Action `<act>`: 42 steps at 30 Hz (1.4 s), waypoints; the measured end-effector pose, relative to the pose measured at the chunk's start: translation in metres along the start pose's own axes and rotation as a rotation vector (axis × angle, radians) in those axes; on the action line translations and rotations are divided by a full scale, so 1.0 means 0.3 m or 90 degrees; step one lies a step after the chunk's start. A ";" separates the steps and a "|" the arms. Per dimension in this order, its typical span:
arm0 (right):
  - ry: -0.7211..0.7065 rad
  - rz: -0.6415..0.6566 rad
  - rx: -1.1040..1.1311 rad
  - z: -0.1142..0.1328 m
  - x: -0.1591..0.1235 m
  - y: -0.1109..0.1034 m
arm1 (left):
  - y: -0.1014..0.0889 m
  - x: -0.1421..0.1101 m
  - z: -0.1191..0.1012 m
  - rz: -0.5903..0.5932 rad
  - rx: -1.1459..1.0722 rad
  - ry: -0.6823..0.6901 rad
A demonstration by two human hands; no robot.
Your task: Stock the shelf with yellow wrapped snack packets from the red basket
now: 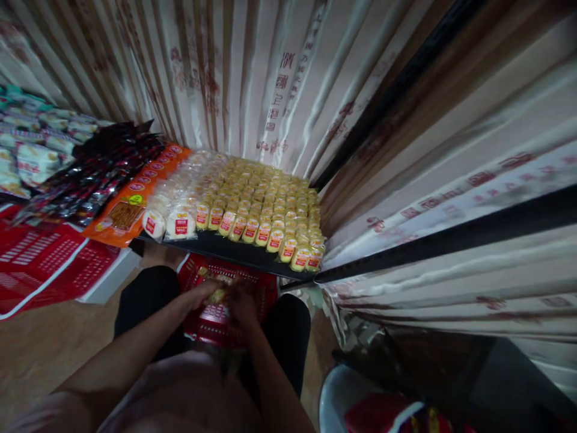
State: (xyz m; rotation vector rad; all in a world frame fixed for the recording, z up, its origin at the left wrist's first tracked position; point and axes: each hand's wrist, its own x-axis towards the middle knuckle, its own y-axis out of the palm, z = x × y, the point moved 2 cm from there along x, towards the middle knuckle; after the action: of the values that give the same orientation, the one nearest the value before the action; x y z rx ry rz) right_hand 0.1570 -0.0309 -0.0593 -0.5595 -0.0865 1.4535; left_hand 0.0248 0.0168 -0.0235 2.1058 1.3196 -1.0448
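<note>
Both my hands reach down into a red plastic basket (252, 288) that sits between my knees. My left hand (202, 293) and my right hand (241, 304) are closed around small yellow wrapped snack packs (217, 295) inside the basket; the hands are blurred by motion. Just above the basket a dark shelf (234, 249) carries several tight rows of yellow snack packs (265, 204) with red labels, and white round snack packs (175, 216) to their left.
Orange packets (130, 204), dark red packets (99, 174) and pale bags (31, 156) lie further left on the shelf. Red crates (45, 258) stand at left. Striped curtains (406, 150) hang behind and to the right. A white round object (342, 394) is at the bottom right.
</note>
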 end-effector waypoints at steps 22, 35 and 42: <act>-0.002 -0.136 0.367 0.130 -0.124 -0.162 | 0.103 -0.180 -0.186 0.016 0.036 0.319; -0.178 -0.425 -0.051 0.254 -0.172 -0.327 | 0.225 -0.263 -0.421 -0.162 0.402 0.565; -0.244 -0.438 -0.095 0.275 -0.147 -0.334 | 0.228 -0.222 -0.514 -0.210 0.482 0.617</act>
State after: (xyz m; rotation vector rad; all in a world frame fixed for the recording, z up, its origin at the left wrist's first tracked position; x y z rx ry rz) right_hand 0.2105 -0.0488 0.0655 -0.3139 -0.6332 0.8636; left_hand 0.1250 0.0566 0.1223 3.2950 1.9556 -0.6773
